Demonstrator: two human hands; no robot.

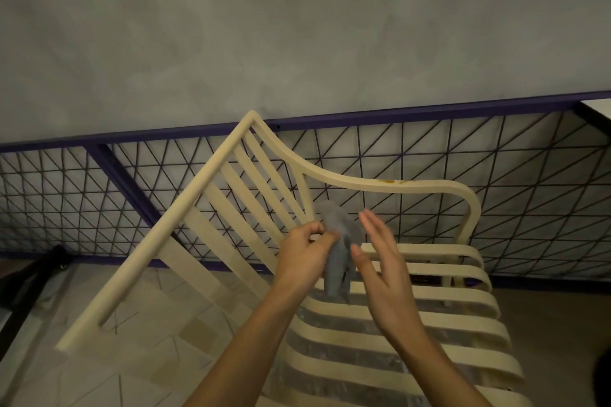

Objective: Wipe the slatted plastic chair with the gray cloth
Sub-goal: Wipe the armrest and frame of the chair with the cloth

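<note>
A cream slatted plastic chair (231, 195) fills the lower middle of the head view, its backrest slanting up to the left and its seat slats running right. The gray cloth (337, 241) hangs bunched above the seat near the backrest's base. My left hand (305, 254) pinches the cloth's upper part between thumb and fingers. Just right of the cloth, my right hand (380, 261) is held flat with fingers apart; contact with the cloth is unclear. An orange-brown stain (391, 181) marks the curved armrest.
A purple-framed wire mesh fence (496, 175) stands behind the chair below a gray wall. A dark bag or object (29, 277) lies at the left on the tiled floor (158, 370). A white surface corner (600, 107) shows at the right edge.
</note>
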